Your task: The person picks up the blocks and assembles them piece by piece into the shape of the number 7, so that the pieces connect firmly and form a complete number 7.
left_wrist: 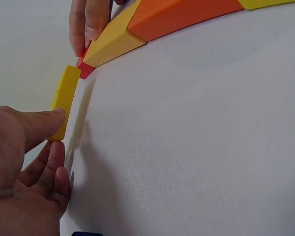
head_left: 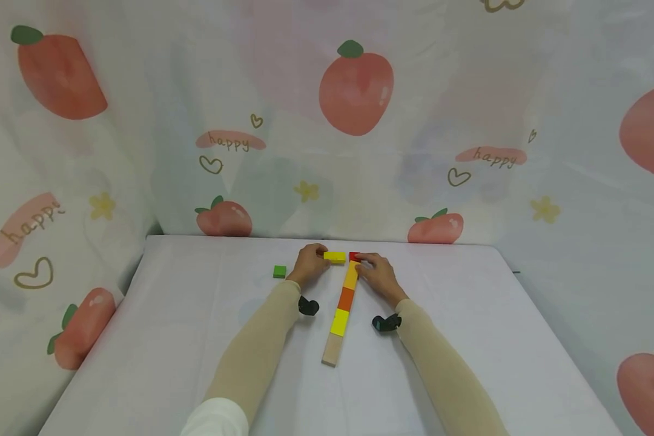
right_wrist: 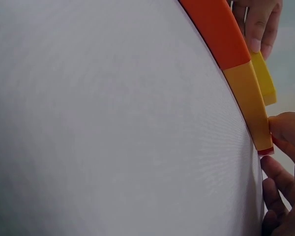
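My left hand (head_left: 309,266) pinches a yellow block (head_left: 335,257) between thumb and fingers; in the left wrist view the block is tilted, with a shadow on the cloth beside it. A row of blocks runs toward me: red (head_left: 353,257) at the far end, then light orange (head_left: 351,276), orange (head_left: 346,299), another yellow one (head_left: 340,323) and plain wood (head_left: 332,351). At the far end my right hand (head_left: 380,277) has its fingertips on the red block, thumb close against the light orange one. Part of the red block is hidden.
A green block (head_left: 280,272) lies alone left of my left hand. White cloth covers the table (head_left: 452,339), whose far edge is just beyond the hands. A printed curtain (head_left: 283,181) hangs behind it. Each wrist wears a small black device.
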{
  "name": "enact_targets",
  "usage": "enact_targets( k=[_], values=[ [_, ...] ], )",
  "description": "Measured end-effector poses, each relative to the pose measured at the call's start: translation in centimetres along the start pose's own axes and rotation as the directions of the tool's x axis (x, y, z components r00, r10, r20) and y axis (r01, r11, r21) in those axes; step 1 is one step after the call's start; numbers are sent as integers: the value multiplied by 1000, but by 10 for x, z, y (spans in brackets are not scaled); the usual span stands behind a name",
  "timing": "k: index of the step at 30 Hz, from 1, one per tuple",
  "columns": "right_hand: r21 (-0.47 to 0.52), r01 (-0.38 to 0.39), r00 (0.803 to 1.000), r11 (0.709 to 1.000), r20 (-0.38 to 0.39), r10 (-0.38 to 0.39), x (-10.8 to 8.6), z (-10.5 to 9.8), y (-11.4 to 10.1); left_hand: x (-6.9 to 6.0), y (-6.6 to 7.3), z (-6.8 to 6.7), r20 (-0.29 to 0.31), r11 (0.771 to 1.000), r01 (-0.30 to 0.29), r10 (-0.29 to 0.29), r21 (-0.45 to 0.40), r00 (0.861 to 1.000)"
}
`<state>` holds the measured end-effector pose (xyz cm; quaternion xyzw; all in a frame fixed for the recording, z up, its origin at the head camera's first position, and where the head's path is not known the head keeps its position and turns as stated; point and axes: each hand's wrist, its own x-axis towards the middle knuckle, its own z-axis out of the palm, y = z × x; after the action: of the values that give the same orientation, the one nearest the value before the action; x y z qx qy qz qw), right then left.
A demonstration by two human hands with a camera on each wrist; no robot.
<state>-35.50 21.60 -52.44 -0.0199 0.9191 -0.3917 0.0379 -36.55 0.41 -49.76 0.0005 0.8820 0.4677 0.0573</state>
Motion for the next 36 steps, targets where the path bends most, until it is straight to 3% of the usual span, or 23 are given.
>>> enact_targets(
  k=[18, 29, 36],
  values=[
    [-31, 22, 1000, 999, -4, -22, 0, -1, 3, 8, 4, 15, -27, 999, 30, -29, 27, 999],
    [-23, 18, 1000, 1000, -11, -18, 0, 1, 1, 11, 1, 23, -83, 997, 20, -13, 80, 996],
    [-34, 13, 1000, 999, -15, -13, -2, 1, 0, 9, 1, 25, -113, 998, 16, -9, 62, 994]
  ],
)
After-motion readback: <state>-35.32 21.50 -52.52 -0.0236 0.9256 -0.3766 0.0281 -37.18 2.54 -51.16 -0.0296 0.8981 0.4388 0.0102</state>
